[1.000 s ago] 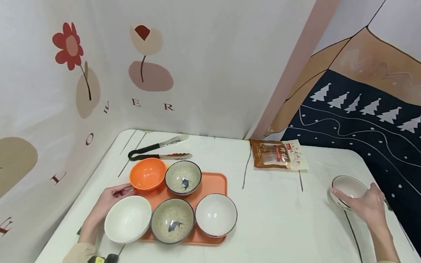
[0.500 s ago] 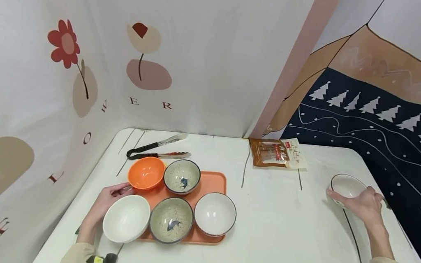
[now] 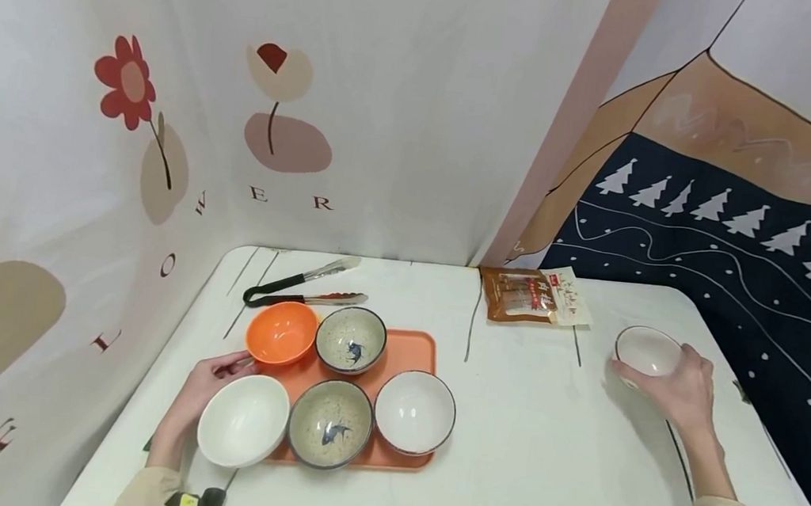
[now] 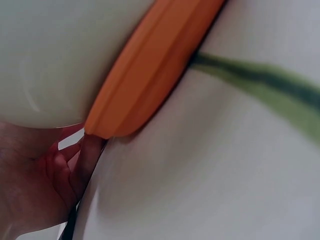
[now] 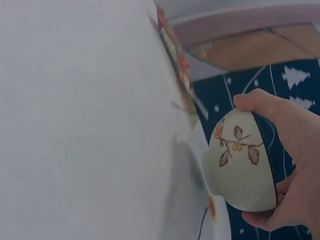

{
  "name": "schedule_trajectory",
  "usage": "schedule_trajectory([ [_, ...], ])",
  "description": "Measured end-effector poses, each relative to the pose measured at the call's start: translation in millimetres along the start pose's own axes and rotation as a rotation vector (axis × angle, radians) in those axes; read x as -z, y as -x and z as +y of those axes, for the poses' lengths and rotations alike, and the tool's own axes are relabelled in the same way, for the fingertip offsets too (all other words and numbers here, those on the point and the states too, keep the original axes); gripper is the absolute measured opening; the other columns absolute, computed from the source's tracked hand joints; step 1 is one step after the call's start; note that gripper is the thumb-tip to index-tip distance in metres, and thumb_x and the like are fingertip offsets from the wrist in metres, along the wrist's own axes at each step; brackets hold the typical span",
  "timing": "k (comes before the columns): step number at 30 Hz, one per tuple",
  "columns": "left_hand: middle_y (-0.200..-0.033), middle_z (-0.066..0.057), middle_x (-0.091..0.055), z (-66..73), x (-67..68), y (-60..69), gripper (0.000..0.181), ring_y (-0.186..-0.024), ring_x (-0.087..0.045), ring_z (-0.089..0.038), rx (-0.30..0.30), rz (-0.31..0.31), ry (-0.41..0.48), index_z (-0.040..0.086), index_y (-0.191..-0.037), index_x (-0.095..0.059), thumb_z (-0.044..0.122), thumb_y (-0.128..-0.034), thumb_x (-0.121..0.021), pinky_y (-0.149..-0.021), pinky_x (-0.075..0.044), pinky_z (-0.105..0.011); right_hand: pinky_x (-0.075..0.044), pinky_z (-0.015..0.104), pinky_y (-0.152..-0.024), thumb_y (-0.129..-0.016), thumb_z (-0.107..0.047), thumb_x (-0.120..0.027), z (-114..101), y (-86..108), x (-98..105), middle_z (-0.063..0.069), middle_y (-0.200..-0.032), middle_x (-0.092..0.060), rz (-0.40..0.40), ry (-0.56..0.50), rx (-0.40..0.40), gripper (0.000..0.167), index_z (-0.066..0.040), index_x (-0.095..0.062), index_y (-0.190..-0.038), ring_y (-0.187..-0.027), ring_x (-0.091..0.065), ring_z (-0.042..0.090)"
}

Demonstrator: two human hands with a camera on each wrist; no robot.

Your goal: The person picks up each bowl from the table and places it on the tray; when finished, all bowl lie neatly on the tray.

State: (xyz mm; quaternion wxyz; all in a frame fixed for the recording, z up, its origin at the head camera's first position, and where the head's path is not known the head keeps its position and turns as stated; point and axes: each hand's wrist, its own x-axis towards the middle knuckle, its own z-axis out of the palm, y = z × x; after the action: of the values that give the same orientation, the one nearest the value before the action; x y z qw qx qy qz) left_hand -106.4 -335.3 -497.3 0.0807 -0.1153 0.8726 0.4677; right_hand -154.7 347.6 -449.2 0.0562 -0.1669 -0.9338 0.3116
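My right hand [image 3: 683, 394] grips a small white bowl [image 3: 644, 349] by its rim at the table's right side. In the right wrist view, this bowl [image 5: 239, 165] shows a painted branch with leaves, and it appears raised off the table. At the left, my left hand [image 3: 203, 388] holds the left edge of an orange tray [image 3: 418, 351]; its fingers [image 4: 87, 162] reach under the tray's edge in the left wrist view. On the tray stand an orange bowl [image 3: 282, 333], a plain white bowl [image 3: 244, 421], two speckled fish bowls [image 3: 331, 424] and a dark-rimmed white bowl [image 3: 414, 412].
Black-handled tongs [image 3: 303, 283] lie behind the tray. A brown and cream food packet [image 3: 534, 295] rests near the table's back edge. Printed cloth [image 3: 415, 127] hangs behind and along both sides of the white table [image 3: 520, 429].
My right hand has moved left with the small white bowl. The left hand, the tray and the bowls on it have stayed in place.
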Motion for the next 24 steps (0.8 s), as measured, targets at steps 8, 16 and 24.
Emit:
schedule_trajectory([
  [8,-0.105,-0.009,-0.064,-2.4,0.5,-0.4,0.059,-0.089,-0.054,-0.015,-0.011,0.0,0.008,-0.001,-0.146,-0.051,0.035,-0.1011,-0.064,-0.07,-0.051,-0.022,-0.039,0.071,-0.102,-0.075,-0.054,-0.084,-58,7.8,-19,0.045,-0.147,-0.027,-0.077,-0.045,0.099,0.125,0.016,-0.016,-0.154,-0.128,-0.037,0.056],
  [16,-0.106,-0.011,-0.065,1.8,-0.8,-2.6,0.063,-0.087,-0.054,-0.016,-0.004,-0.003,0.006,-0.001,-0.147,-0.05,0.038,-0.0999,-0.065,-0.067,-0.05,-0.023,-0.042,0.067,-0.103,-0.074,-0.055,-0.084,-109,19.9,-47,0.037,-0.153,-0.027,-0.208,-0.102,0.165,0.124,0.007,-0.017,-0.158,-0.131,-0.04,0.051],
  [24,-0.112,-0.014,-0.066,0.7,0.7,-0.7,0.06,-0.09,-0.057,-0.013,-0.017,-0.011,-0.002,-0.003,-0.147,-0.049,0.033,-0.1014,-0.064,-0.07,-0.053,-0.022,-0.039,0.066,-0.107,-0.07,-0.051,-0.088,-144,26.5,-77,0.033,-0.152,-0.034,-0.215,-0.147,0.304,0.119,0.004,-0.027,-0.156,-0.135,-0.042,0.048],
])
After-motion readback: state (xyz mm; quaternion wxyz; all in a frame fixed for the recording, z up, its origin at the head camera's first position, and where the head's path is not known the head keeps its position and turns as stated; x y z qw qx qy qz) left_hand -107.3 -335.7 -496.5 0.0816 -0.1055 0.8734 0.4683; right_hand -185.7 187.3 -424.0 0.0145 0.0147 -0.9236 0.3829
